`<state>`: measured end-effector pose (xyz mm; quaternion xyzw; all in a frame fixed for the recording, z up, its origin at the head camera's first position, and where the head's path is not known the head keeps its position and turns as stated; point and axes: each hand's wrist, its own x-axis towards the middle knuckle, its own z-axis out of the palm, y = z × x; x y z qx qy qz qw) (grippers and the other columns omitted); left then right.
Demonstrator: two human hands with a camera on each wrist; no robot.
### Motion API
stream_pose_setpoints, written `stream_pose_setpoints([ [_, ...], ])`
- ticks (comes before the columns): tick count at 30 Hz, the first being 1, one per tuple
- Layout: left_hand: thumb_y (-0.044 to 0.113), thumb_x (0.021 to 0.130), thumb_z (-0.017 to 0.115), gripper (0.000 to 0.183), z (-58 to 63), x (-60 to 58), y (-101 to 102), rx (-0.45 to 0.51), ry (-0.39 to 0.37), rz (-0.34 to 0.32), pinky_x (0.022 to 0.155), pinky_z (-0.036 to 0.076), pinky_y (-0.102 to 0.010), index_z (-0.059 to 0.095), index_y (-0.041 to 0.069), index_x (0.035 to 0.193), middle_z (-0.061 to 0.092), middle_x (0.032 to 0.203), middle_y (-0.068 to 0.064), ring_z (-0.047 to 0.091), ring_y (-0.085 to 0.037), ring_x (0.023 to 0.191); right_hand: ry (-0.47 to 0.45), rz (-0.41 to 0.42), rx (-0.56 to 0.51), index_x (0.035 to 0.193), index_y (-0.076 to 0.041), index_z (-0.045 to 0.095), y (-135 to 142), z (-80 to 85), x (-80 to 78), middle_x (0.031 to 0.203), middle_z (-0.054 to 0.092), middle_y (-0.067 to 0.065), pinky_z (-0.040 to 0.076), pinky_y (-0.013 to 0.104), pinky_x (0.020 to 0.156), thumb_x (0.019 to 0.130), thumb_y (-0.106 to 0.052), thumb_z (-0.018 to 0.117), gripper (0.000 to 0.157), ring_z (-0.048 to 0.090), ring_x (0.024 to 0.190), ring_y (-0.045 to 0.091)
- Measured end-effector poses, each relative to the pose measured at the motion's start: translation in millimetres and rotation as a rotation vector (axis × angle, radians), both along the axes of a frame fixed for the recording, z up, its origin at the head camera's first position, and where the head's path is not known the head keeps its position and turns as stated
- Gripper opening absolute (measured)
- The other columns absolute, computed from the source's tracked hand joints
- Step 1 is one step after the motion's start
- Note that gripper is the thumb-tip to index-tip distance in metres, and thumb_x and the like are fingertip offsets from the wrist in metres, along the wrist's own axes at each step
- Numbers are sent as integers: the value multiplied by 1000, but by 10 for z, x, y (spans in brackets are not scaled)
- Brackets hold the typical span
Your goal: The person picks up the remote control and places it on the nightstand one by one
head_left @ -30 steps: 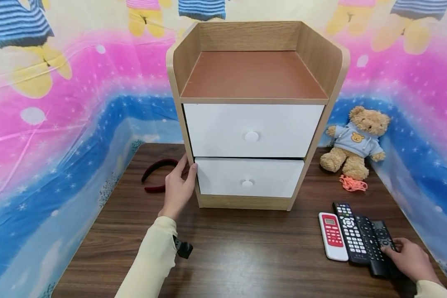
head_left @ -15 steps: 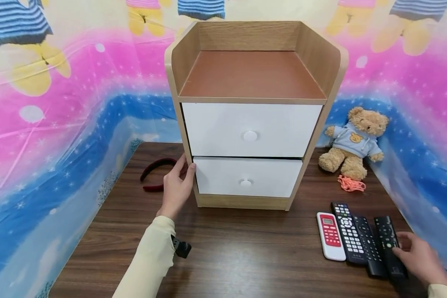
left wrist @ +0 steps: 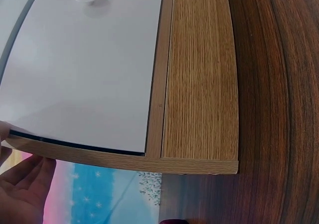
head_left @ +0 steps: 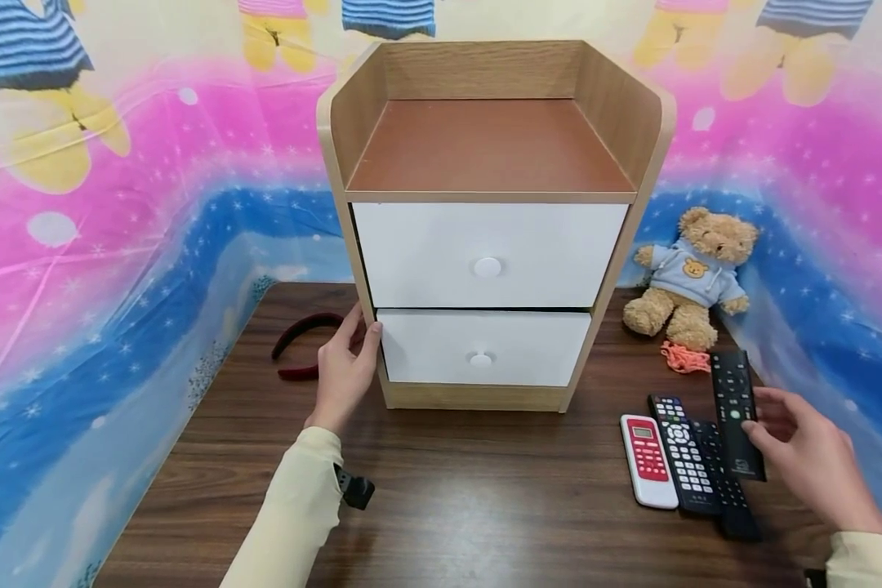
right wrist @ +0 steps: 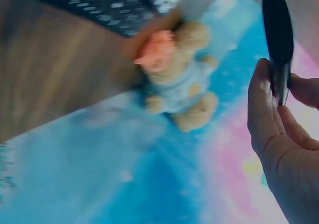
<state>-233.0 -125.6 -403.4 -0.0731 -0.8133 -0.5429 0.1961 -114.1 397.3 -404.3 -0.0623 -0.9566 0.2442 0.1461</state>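
Observation:
My right hand [head_left: 808, 453] holds a black remote control [head_left: 735, 412] between thumb and fingers, raised over the table. In the right wrist view the same remote [right wrist: 277, 30] shows end-on in the fingers. Below and left of it lie a white and red remote [head_left: 648, 461], a black remote with white buttons [head_left: 683, 457] and another black remote [head_left: 735, 510], side by side. My left hand [head_left: 341, 371] grips the left side edge of a wooden cabinet [head_left: 478, 398], thumb on the front. Its two white drawers [head_left: 419, 253] are closed; in the left wrist view the fingers [left wrist: 30, 184] reach behind that edge.
A teddy bear [head_left: 694, 273] in a blue hoodie sits right of the cabinet, with a coral bundle of cord [head_left: 683, 358] at its feet. A dark red headband [head_left: 294, 335] lies left of the cabinet. Printed cloth walls [head_left: 213, 245] enclose the wooden table [head_left: 485, 490].
My right hand has slid the rightmost black remote away from the others and lifted it up off the table. The left hand keeps its place on the cabinet edge.

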Motion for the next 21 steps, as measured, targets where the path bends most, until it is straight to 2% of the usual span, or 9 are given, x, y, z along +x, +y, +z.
stream_pose_setpoints([
  [2, 32, 103, 54, 54, 4, -1, -4, -1, -4, 0, 97, 52, -45, 41, 12, 152, 59, 137, -14, 60, -25, 121, 59, 23, 0, 133, 7, 54, -90, 110, -5, 106, 67, 29, 51, 21, 62, 92, -12, 72, 49, 63, 79, -1],
  [4, 32, 103, 54, 55, 3, -3, -6, -1, -6, 1, 97, 52, -45, 41, 11, 152, 59, 136, -14, 60, -26, 120, 124, 47, -5, 133, 4, 56, -185, 237, -9, 106, 68, 27, 43, 9, 61, 91, -13, 72, 48, 49, 79, -20],
  [5, 32, 103, 54, 55, 2, -5, -6, 0, -7, 1, 97, 52, -45, 41, 11, 152, 59, 136, -14, 60, -26, 120, 154, 63, -19, 133, 4, 56, -237, 302, -10, 106, 68, 27, 41, 5, 62, 91, -12, 72, 48, 42, 80, -25],
  [6, 32, 103, 55, 54, 4, -6, -5, 0, -7, 3, 97, 52, -45, 42, 11, 152, 59, 136, -14, 60, -26, 120, 187, 83, -41, 133, 3, 56, -299, 370, -6, 107, 68, 28, 41, 2, 64, 91, -10, 72, 48, 42, 82, -27],
  [9, 32, 103, 55, 53, 9, -14, -2, 0, -2, 6, 97, 52, -44, 43, 12, 151, 60, 136, -14, 60, -25, 120, 274, 127, -96, 135, 0, 57, -508, 581, 0, 107, 68, 23, 42, -1, 72, 90, -5, 73, 48, 47, 88, -26],
  [13, 32, 103, 55, 53, 12, -32, -5, -1, -1, 6, 97, 52, -44, 44, 13, 151, 60, 136, -13, 60, -25, 120, 374, 178, -147, 135, -7, 59, -813, 879, 10, 106, 65, -6, 42, -1, 79, 89, -4, 74, 49, 55, 93, -19],
  [16, 32, 103, 55, 53, 9, -37, -7, -1, -2, 11, 97, 52, -44, 44, 12, 151, 60, 135, -13, 60, -25, 120, 438, 234, -181, 135, -10, 61, -1047, 1115, 10, 109, 60, -17, 44, 1, 80, 87, -1, 74, 50, 59, 95, -11],
  [21, 31, 103, 56, 52, -2, -20, 2, 2, -16, 18, 97, 52, -44, 45, 12, 150, 61, 134, -14, 61, -26, 119, 501, 334, -233, 134, -11, 62, -1408, 1497, -35, 117, 63, -13, 48, 4, 80, 86, 3, 74, 52, 63, 97, -2],
])
